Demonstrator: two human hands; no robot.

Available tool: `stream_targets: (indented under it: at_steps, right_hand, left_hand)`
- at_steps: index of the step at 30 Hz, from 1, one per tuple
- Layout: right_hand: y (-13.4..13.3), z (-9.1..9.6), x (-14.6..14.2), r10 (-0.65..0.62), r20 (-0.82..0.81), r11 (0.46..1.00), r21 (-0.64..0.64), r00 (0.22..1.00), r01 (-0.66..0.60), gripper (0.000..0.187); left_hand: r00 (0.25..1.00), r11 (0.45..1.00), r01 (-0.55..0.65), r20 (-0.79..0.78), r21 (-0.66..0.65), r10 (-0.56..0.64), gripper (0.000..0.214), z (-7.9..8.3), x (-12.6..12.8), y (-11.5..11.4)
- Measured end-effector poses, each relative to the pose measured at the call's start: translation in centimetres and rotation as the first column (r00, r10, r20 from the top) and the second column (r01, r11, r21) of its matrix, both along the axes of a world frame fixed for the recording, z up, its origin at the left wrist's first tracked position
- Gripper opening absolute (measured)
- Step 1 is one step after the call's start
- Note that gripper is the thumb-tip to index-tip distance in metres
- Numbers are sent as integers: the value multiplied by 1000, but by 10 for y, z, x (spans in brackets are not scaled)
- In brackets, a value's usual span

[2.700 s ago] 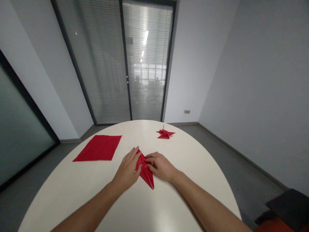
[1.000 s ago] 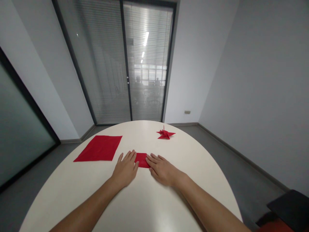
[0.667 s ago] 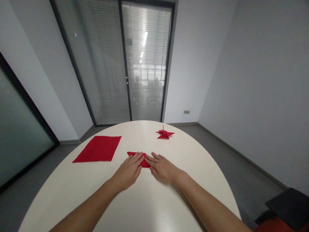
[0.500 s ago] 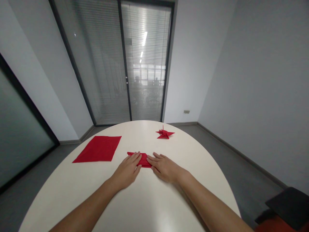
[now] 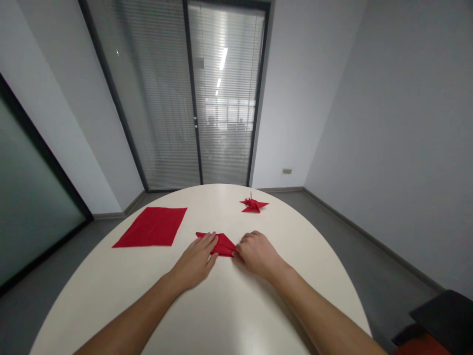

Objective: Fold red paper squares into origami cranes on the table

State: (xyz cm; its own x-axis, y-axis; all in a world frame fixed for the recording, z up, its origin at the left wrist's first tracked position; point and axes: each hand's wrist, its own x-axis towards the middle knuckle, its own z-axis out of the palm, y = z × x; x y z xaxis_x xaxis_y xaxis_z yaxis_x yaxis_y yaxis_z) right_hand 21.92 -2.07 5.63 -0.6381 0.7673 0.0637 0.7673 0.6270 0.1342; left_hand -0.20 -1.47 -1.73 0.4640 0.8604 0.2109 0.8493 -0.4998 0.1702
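A folded piece of red paper [image 5: 223,243] lies on the white table in front of me, its creased layers showing between my hands. Flat on its left part rests my left hand [image 5: 197,256], fingers stretched out. My right hand [image 5: 257,252] has its fingers curled in and pinches the paper's right tip between thumb and fingers. The left end of the paper pokes out beyond my left fingertips, and the part beneath that hand is hidden.
A flat red sheet of paper [image 5: 151,227] lies on the round white table [image 5: 207,315] to the left. Farther back on the right sits a folded red paper crane [image 5: 253,204]. A dark chair [image 5: 445,315] stands at the lower right, off the table's edge.
My right hand has gone from lying flat on the paper to curled fingers pinching its right tip, uncovering more of the folds. My left hand stays in place.
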Motion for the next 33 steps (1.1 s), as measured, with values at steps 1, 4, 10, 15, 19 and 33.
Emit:
stream_targets:
  at_steps: [1, 4, 10, 15, 19, 33]
  right_hand:
    - [-1, 0, -2, 1, -32, 1000, 6, 999, -1, 31]
    - [-3, -4, -8, 33, -120, 999, 17, 992, -32, 26]
    - [-3, -16, -14, 38, -132, 998, -48, 991, -45, 27]
    - [0, -14, -11, -22, -161, 998, -65, 987, 12, 29]
    - [3, -16, -7, -67, -202, 995, -85, 977, 51, 25]
    - [9, -22, 0, -138, -339, 977, -200, 931, 71, 25]
  left_hand:
    - [1000, 1000, 0, 3, 6, 0, 53, -1, 0, 0]
    - [1000, 1000, 2, 6, 21, -2, 52, -2, 0, 1]
    - [1000, 1000, 8, -3, 30, -7, 51, -2, 0, 2]
    - [1000, 999, 4, 5, 47, -4, 49, -1, 0, 1]
    - [999, 998, -17, 46, 64, 14, 46, -1, 2, 1]
    - [971, 984, -162, 190, 71, 146, 26, 11, 8, 5]
